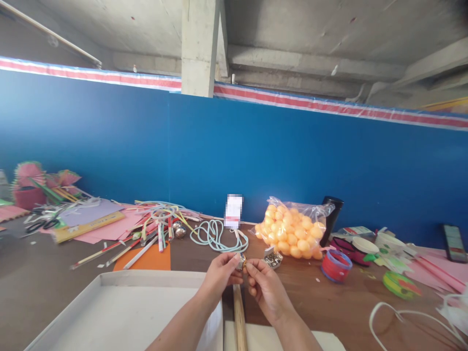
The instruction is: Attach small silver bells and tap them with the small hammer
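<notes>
In front of me, my left hand (222, 273) is closed on a small shiny ball (241, 262) with a silvery, bumpy surface. From the other side, my right hand (268, 288) is closed in a pinch against the ball's right edge. Whatever sits between its fingertips is too small to make out. Just behind the right hand lies an opened pack of small shiny metal pieces (272, 259). Below both hands a wooden stick (239, 314) runs toward me. Two similar silvery balls (179, 229) rest farther left on the table.
A clear bag of orange balls (292, 231) stands behind, beside a black cylinder (332, 219). To its right are a tape roll (337, 266) and a white cable (405, 312). A white tray (146, 312) is at left, with straws, paper and scissors (42, 224) beyond. Blue cord (215, 236) lies coiled centrally.
</notes>
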### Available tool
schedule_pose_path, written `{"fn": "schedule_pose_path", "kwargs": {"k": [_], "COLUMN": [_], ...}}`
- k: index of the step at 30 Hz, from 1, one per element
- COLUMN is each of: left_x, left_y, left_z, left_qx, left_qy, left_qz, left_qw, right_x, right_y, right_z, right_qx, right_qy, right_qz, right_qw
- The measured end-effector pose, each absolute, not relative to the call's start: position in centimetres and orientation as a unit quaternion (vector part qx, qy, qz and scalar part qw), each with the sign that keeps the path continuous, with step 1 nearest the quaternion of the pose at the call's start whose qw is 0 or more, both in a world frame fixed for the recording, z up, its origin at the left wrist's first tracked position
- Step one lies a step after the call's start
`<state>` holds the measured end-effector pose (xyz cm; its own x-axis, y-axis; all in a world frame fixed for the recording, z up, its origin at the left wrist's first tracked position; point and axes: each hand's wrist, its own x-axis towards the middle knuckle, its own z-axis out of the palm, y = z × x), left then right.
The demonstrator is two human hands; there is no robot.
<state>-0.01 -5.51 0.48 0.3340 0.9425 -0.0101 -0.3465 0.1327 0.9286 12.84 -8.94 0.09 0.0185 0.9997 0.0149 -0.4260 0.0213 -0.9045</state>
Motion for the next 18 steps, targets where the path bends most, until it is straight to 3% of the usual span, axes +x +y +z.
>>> {"fn": "schedule_pose_path", "kwargs": {"k": [18], "left_x": [0.14], "left_y": [-5.41], "left_z": [0.44], "left_qx": [0.449], "left_qy": [0.338], "left_qz": [0.466], "left_qw": [0.683], "right_x": [12.81], "right_y": [-9.09], "right_z": [0.42], "right_qx": [-0.375], "right_qy": [-0.380], "right_qz": [0.598], "right_qw": [0.598]}}
